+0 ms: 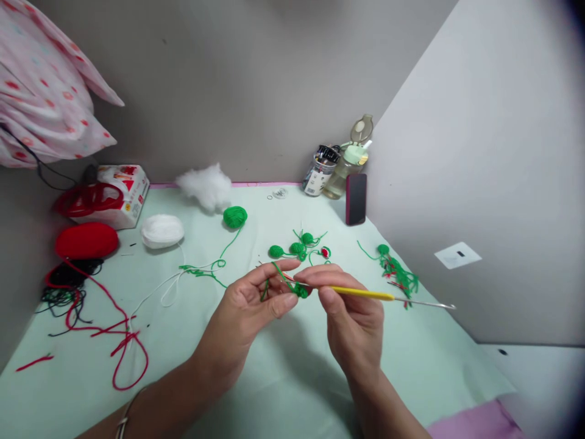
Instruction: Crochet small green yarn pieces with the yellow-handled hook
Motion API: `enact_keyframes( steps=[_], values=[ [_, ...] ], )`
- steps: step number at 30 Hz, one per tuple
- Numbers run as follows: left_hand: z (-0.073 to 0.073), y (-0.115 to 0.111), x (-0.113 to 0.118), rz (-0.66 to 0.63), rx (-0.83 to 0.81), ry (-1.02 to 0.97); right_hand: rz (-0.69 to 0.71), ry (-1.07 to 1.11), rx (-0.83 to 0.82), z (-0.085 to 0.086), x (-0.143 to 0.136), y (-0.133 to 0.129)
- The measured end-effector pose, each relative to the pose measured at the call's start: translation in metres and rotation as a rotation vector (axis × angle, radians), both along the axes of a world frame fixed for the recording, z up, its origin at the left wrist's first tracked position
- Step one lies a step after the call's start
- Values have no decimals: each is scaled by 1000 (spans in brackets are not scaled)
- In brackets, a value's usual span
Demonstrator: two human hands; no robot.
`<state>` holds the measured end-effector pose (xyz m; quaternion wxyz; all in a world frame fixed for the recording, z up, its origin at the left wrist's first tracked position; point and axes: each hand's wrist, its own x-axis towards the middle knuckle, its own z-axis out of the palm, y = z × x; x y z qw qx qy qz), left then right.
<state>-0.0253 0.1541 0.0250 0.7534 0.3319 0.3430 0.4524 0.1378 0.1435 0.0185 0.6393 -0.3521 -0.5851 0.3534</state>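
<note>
My left hand (256,305) pinches a small green crochet piece (300,290) between thumb and fingers, with green yarn looped over its index finger. My right hand (354,317) holds a crochet hook by its yellow handle (361,293); one metal end reaches the green piece and the other points right. Just beyond the hands lie several green crocheted balls (276,251) with yarn tails and a small red, white and green piece (325,252). A green yarn ball (234,217) sits farther back, its strand running toward my left hand.
Red yarn (86,240), white yarn (163,231) and black yarn (68,277) lie at the left, near a tissue box (132,198). Stuffing (206,186), a pen cup (319,174), a bottle (340,177) and a phone (356,199) stand behind. A tasselled green piece (397,271) is right.
</note>
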Motion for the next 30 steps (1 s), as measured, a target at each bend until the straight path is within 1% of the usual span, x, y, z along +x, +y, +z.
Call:
enact_keyframes(
  steps=[4, 9, 14, 18, 22, 26, 28, 30],
  values=[
    [2, 1, -2, 8, -13, 19, 60, 71, -61, 0, 1, 2],
    [4, 4, -3, -21, -30, 25, 132, 190, -130, 2, 4, 5],
    [4, 5, -5, -71, -25, -7, 130, 190, -126, 3, 5, 5],
    [6, 5, -6, -60, 13, 29, 127, 173, -127, 2, 6, 5],
    [10, 6, -4, -76, 22, 32, 104, 131, -121, 0, 8, 5],
    [14, 5, -3, -87, 32, 67, 44, 58, -119, 0, 11, 3],
    [16, 3, -2, -54, 44, 67, 5, -10, -93, 0, 13, 1],
    [16, 1, 0, -17, 59, 36, -79, -111, -17, 0, 15, -2]
  ],
)
